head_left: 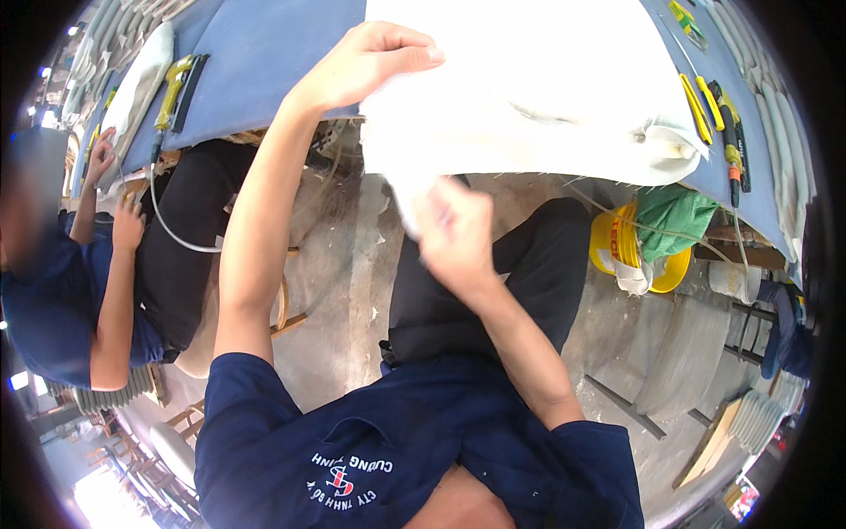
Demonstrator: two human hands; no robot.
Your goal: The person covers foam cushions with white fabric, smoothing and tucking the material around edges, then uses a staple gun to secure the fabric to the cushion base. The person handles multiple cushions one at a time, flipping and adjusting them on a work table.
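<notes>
A large, overexposed white piece of fabric [546, 79] with a frayed near edge lies on the blue-covered table and overhangs its front. My left hand [374, 66] is closed at the cloth's left side, thumb and fingers pressed together on it. Below the table edge, my right hand [454, 234] is closed on a hanging flap of the same fabric, pulled down toward my lap. This hand is smeared by motion. A small dark shape shows behind its knuckles; I cannot tell what it is. The cloth's right corner is bunched and rumpled.
Yellow-handled tools [705, 101] and a yellow-black air tool [731, 145] with a hose lie at the table's right. Another yellow air tool [174, 93] lies left. A yellow bucket [604, 238] with green cloth stands below. A co-worker [53, 291] sits at left.
</notes>
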